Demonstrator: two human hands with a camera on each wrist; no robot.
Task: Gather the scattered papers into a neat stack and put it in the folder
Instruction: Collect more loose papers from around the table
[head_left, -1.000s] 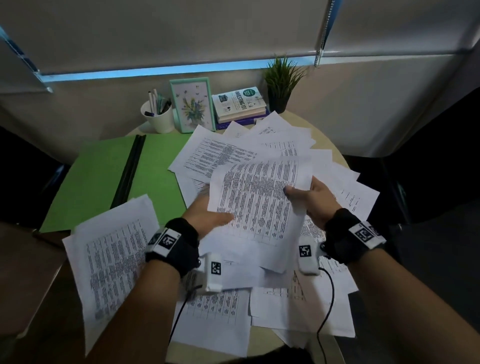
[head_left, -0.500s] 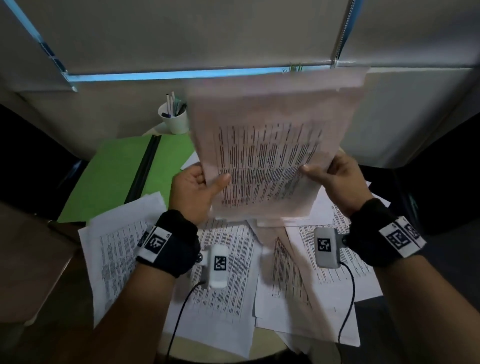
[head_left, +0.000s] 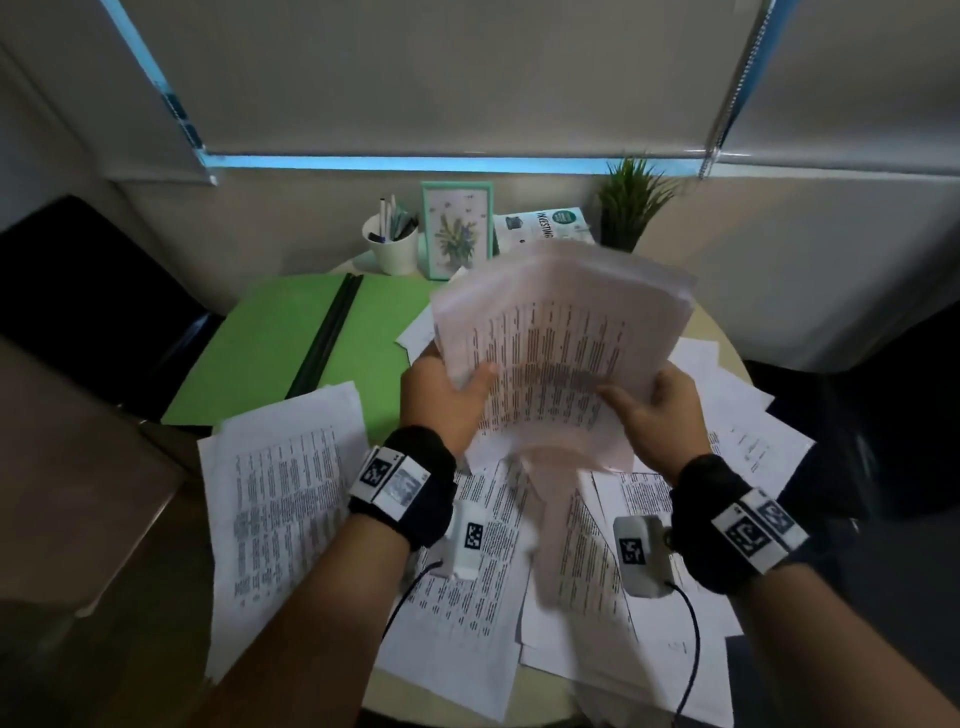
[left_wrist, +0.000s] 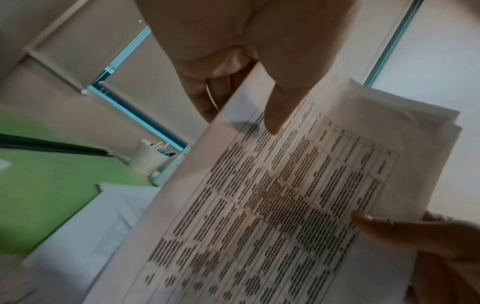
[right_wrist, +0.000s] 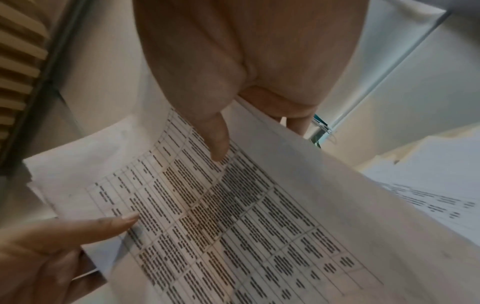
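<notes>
A bundle of printed sheets (head_left: 561, 343) is held up above the round table, tilted away from me. My left hand (head_left: 447, 395) grips its left edge, thumb on the front and fingers behind. My right hand (head_left: 654, 405) grips the right edge the same way. Both wrist views show the bundle (left_wrist: 285, 195) (right_wrist: 233, 216) with a thumb pressed on the printed table. More loose papers (head_left: 291, 499) lie scattered over the table below my wrists. The open green folder (head_left: 270, 348) lies flat at the left, with a black spine down its middle.
Along the back of the table stand a white pen cup (head_left: 392, 249), a mint picture frame (head_left: 457, 228), stacked books (head_left: 545, 226) and a small potted plant (head_left: 631, 202). A brown surface (head_left: 78, 493) sits at the left. The table's front edge (head_left: 519, 706) is near me.
Both hands lifted the bundle off the table and raised it upright; it has since come down lower and tilted away. The view swung back down to the table.
</notes>
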